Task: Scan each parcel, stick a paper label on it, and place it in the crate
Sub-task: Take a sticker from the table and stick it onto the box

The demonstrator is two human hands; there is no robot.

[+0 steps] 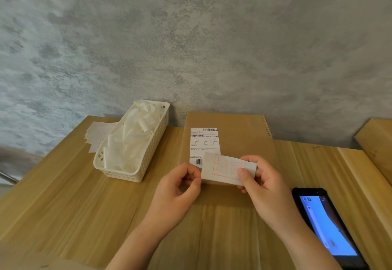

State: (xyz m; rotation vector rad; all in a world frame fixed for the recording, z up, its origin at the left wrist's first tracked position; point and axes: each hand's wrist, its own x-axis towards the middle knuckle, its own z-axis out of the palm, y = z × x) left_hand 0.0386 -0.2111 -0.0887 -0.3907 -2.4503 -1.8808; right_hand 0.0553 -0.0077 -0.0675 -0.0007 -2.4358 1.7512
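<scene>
I judge I'm at the labelling step: my left hand [180,181] and right hand [262,181] pinch the red-stamped paper label [224,168] by its ends above the cardboard parcel [239,140] on the bench [63,201], so next I peel and press it flat.

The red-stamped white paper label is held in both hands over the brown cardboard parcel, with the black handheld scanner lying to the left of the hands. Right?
Not quite: the head view shows the black handheld scanner lying to the right of the hands, screen lit. The rest holds: left hand and right hand pinch the red-stamped white paper label over the brown cardboard parcel.
</scene>
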